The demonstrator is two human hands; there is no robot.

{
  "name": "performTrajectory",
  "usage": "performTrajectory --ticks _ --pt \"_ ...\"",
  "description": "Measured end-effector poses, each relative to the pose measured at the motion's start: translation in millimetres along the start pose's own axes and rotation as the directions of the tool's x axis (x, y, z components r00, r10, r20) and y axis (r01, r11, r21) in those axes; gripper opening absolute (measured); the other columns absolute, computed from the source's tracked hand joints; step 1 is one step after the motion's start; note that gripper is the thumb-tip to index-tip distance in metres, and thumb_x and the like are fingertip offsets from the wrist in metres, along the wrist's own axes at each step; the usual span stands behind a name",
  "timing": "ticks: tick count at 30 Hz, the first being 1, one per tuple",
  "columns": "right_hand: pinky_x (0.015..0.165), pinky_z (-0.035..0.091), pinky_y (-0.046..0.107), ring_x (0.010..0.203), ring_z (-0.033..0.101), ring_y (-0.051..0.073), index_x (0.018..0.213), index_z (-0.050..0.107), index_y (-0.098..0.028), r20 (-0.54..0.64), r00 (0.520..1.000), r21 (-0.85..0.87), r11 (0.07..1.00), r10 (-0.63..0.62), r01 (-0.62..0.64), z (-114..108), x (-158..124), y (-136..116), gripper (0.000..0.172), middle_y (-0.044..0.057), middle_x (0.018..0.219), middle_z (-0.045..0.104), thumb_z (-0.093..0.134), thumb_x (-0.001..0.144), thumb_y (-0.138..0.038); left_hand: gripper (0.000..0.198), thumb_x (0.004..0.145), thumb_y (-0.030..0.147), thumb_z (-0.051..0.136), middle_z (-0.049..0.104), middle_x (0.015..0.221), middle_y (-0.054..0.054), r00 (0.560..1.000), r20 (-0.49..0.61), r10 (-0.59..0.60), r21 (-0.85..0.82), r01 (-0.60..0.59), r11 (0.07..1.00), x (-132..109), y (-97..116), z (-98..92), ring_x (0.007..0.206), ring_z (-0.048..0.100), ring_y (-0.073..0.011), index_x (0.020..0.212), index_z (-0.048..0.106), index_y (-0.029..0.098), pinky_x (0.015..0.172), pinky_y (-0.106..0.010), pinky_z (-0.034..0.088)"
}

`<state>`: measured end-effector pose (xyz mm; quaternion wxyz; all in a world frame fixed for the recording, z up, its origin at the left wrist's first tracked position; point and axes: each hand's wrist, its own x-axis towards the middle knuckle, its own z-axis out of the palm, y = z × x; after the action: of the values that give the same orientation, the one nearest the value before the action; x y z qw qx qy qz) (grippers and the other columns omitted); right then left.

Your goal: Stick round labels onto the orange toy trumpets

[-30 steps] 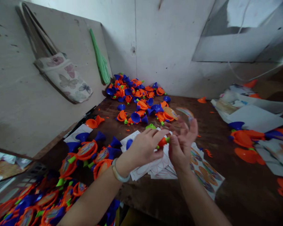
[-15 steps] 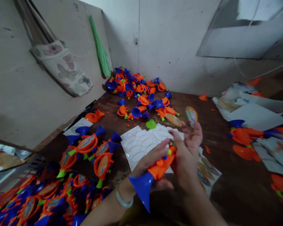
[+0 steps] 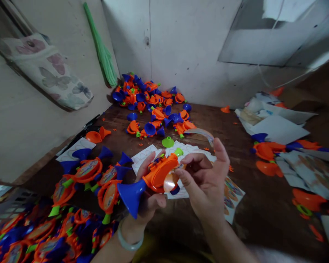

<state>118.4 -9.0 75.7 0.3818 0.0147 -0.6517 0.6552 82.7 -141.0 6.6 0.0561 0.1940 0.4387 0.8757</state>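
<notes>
My left hand is closed around a toy trumpet with an orange body, a blue bell and a green mouthpiece. The bell points toward the lower left, and the bare oval side of the body faces up. At the trumpet's right edge, my right hand pinches a shiny oval sticker between thumb and finger. A second, curved sticker clings to a raised fingertip of that hand. Beneath the hands lie white sheets with oval outlines, and a printed sticker sheet is partly hidden by my right wrist.
Several stickered trumpets lie at left, above a crate heaped with more. A pile of trumpets fills the back corner. Papers and loose orange parts are at right. A butterfly-print bag hangs on the left wall.
The trumpet has been turned so its oval side shows, and it sits farther left. My right hand has brought one sticker to its edge. The whole view has shifted slightly.
</notes>
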Motion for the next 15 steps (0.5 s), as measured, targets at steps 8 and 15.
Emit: performTrajectory --ticks 8,15 --pt "0.071 0.07 0.027 0.093 0.077 0.016 0.163 0.035 -0.048 0.008 1.0 0.02 1.0 0.013 -0.014 4 -4 3 0.089 -0.003 0.109 0.072 0.079 0.096 -0.011 0.087 0.09 0.055 0.091 0.051 0.177 -0.012 0.998 0.019 0.065 0.123 -0.066 0.99 2 6 8.0 0.157 0.056 -0.0412 0.165 0.053 0.038 0.125 -0.053 0.055" --pt "0.075 0.072 0.032 0.091 0.075 0.017 0.166 0.032 -0.045 -0.01 0.998 -0.045 0.997 -0.056 0.056 5 -4 5 0.09 -0.001 0.109 0.07 0.079 0.096 -0.011 0.075 0.1 0.047 0.081 0.051 0.176 -0.013 0.999 0.001 0.054 0.178 -0.054 0.983 1 5 11.0 0.156 0.058 -0.0393 0.166 0.048 0.036 0.124 -0.054 0.055"
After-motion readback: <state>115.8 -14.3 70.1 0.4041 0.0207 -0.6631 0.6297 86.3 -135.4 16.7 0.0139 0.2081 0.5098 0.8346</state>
